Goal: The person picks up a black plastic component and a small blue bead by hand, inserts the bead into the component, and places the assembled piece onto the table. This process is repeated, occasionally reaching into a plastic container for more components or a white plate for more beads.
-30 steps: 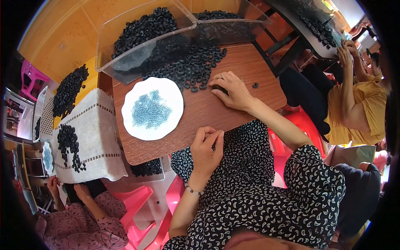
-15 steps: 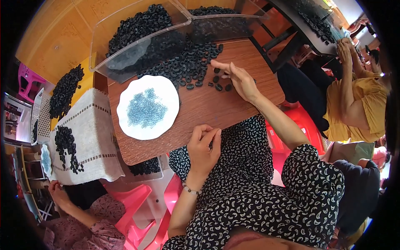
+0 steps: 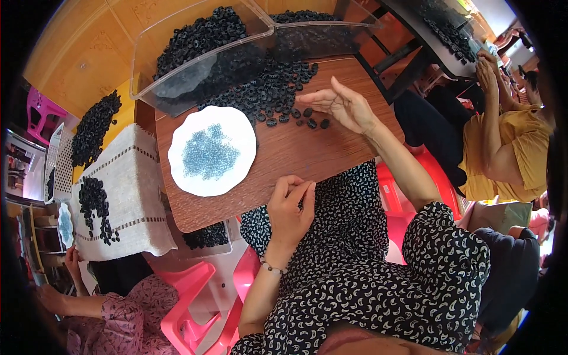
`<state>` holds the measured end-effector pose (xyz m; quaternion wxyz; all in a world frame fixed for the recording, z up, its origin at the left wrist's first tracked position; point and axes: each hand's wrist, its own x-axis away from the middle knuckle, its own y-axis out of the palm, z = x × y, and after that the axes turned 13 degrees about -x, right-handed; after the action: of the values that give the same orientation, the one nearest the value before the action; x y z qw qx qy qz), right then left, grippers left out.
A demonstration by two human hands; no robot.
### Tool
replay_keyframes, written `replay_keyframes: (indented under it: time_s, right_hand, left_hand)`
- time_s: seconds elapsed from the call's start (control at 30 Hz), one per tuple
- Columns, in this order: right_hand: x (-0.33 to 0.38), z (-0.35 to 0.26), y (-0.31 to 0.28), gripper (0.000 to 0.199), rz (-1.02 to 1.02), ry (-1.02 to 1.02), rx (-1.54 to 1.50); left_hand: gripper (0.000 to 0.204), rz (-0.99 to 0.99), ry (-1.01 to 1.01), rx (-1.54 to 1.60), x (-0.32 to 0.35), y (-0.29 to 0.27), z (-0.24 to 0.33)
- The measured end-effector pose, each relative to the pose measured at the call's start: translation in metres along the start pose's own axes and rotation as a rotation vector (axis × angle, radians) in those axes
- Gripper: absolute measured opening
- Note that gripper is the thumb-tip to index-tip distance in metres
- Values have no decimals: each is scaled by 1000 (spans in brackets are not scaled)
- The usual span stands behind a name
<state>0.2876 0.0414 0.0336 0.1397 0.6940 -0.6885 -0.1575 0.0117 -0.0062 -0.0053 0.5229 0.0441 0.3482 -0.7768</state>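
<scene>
reaching our open, empty right hand toward loose black rings on the bench, we are pinching something unseen in the left hand, likely needing another ring next.

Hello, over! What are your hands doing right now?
Left hand pinched at the table edge, contents hidden. Right hand open beside loose black rings. White plate of blue beads between. Nothing blocking.

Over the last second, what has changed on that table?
The right hand lifted off the black rings it was pressing on and now hovers open, palm sideways, with a few loose rings dragged out of the pile. The left hand stayed pinched at the table edge; the white plate stayed put.
</scene>
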Motion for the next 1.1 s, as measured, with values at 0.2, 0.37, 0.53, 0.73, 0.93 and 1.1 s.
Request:
replay_keyframes:
  time_s: [0.2, 0.37, 0.53, 0.73, 0.93, 1.1]
  right_hand:
    - [-13, -42, 6, 73, 24, -20, 139]
    - [-54, -86, 33, 60, -69, -131, 464]
    - [-120, -113, 85, 51, -94, -165, 589]
    - [-220, -110, 107, 25, -168, 206, 927]
    - [-280, -97, 82, 22, -114, 357, 986]
    - [-291, -81, 89, 24, -221, 583, 1371]
  left_hand:
    - [10, -7, -4, 1, 0, 0, -1]
    - [9, -13, -11, 13, -1, 1, -1]
    - [9, 13, -3, 15, -1, -2, 1]
    - [11, 16, -12, 21, 2, -6, -2]
    - [8, 46, -13, 160, -6, -12, 7]
    - [7, 173, -33, 134, -17, -39, 12]
